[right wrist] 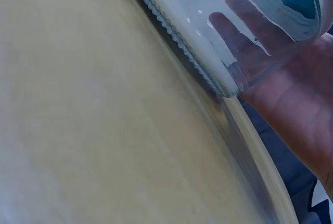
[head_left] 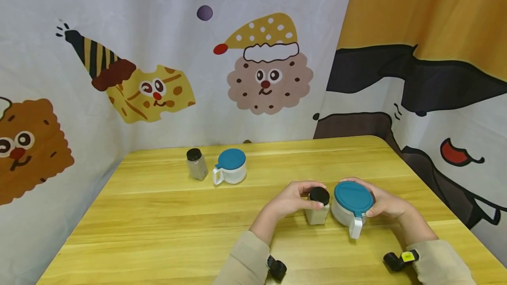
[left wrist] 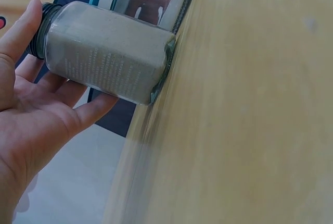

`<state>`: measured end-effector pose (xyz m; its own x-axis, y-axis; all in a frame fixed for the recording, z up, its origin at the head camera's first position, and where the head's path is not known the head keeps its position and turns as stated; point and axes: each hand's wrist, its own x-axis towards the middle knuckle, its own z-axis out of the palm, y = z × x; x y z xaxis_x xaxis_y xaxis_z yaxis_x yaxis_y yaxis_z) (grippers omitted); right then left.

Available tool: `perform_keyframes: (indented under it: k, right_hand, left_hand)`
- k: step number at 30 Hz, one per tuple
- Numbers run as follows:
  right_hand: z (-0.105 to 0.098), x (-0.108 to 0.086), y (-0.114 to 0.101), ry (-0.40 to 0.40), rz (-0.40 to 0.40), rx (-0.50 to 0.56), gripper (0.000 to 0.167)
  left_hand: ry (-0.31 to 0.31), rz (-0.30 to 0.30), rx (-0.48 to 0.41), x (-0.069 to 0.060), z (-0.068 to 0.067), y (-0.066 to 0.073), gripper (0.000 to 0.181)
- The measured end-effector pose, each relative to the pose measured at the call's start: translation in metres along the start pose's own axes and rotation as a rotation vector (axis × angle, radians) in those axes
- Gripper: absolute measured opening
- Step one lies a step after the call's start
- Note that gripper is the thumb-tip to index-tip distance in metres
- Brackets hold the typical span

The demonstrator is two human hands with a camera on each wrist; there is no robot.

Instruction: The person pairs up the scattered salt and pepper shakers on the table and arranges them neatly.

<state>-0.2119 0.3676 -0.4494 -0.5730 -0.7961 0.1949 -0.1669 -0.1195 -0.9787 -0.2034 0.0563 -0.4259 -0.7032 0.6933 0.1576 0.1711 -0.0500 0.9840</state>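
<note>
In the head view my left hand holds a small square glass jar by its black lid, thumb on the near side. Pale powder fills much of this spice jar in the left wrist view, and faint print marks its side. Just right of it is a seasoning pot with a blue lid and a white handle pointing toward me. My right hand grips that pot from the right. Through the clear wall of the pot, fingers show in the right wrist view. Both containers stand upright, close together.
Farther back on the wooden table stand a second black-lidded jar and another blue-lidded pot with its handle to the left. A curtain with cartoon prints hangs behind and at both sides.
</note>
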Motion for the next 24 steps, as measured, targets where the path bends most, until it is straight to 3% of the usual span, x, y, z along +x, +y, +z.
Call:
perform_keyframes:
  k: [12,24]
  right_hand:
    - [-0.0038,-0.0029,0.0018,0.029,0.047,0.003,0.085]
    - [-0.0014,-0.0022,-0.0017,-0.005,0.054,0.028,0.087]
  left_hand:
    - [0.012,-0.010,0.032,0.0004,0.0023,0.0000,0.044]
    - [0.024,-0.012,0.024,0.0019,0.0037,-0.0031,0.044]
